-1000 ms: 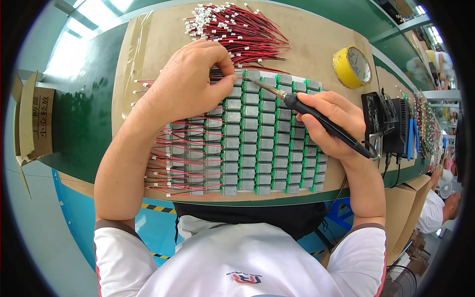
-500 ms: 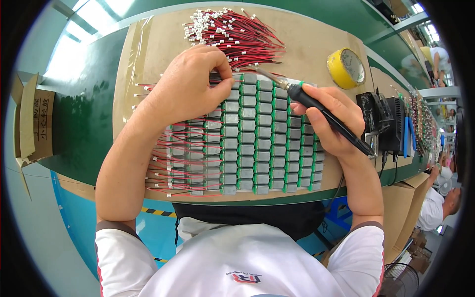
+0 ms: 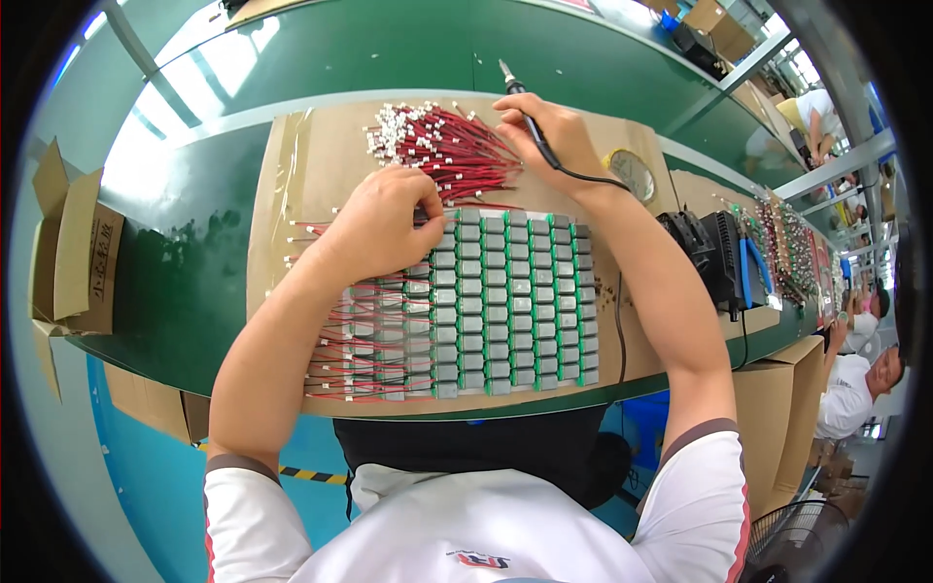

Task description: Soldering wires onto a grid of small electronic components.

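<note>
The left hand [image 3: 389,216] covered the upper left corner of the rows of grey blocks [image 3: 496,303], and its curled fingers hid whether thumb and forefinger were closed on a wire; this could not be told. A roll of tape [image 3: 634,175] showed only partly beyond the right forearm. Back uppermost, the left hand bent inward from its wrist. The right hand [image 3: 546,138] reached farther forward, gripping a soldering iron [image 3: 536,134], its tip raised up and away, beyond the pile of red and black wires [image 3: 457,155]. The blocks lay on a cardboard sheet [image 3: 282,194] covering the worktop [image 3: 209,209].
</note>
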The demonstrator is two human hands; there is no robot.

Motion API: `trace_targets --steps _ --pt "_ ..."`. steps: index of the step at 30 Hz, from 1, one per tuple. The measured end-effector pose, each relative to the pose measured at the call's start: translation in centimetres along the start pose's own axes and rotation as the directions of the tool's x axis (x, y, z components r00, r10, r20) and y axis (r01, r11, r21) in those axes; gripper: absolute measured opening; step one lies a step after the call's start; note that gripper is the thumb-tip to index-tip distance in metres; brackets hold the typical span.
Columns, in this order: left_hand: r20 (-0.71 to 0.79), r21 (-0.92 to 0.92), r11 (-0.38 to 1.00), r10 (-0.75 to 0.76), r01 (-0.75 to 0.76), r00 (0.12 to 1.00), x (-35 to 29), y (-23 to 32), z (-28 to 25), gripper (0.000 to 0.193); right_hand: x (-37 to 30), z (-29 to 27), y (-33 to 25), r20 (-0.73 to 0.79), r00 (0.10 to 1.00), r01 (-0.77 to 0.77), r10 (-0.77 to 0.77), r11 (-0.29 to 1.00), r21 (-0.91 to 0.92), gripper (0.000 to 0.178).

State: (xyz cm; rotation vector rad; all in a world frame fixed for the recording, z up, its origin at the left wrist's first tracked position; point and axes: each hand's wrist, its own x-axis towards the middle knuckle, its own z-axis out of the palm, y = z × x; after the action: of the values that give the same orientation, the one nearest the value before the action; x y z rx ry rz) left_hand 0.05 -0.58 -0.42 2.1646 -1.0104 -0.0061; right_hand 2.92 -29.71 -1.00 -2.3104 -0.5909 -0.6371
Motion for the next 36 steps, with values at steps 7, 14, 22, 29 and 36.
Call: trace_targets --steps 7,14,22,29,36 --pt "-0.002 0.004 0.999 0.041 -0.041 0.999 -0.1 -0.4 0.3 0.01 0.4 1.9 0.6 0.037 0.998 0.051 -0.051 0.998 -0.023 0.026" --pt "-0.026 -0.023 1.0 0.005 -0.006 1.0 0.1 -0.8 0.1 0.009 0.1 2.2 0.8 -0.035 0.998 0.044 -0.046 0.997 -0.057 0.027" --pt "-0.024 -0.023 1.0 0.014 -0.015 1.0 -0.2 -0.9 -0.2 0.01 -1.6 -0.4 -0.6 -0.066 0.998 -0.007 0.005 1.0 -0.029 0.03" --pt "0.003 0.006 1.0 0.022 -0.022 1.0 0.1 -0.6 0.2 0.01 -3.8 -2.0 -1.7 -0.087 0.989 -0.115 0.119 0.992 0.043 0.034" --pt "-0.005 -0.001 1.0 0.017 -0.017 1.0 -0.2 -0.5 -0.1 0.01 -4.5 -2.6 -2.1 -0.18 0.982 0.033 -0.049 0.995 -0.091 0.038"
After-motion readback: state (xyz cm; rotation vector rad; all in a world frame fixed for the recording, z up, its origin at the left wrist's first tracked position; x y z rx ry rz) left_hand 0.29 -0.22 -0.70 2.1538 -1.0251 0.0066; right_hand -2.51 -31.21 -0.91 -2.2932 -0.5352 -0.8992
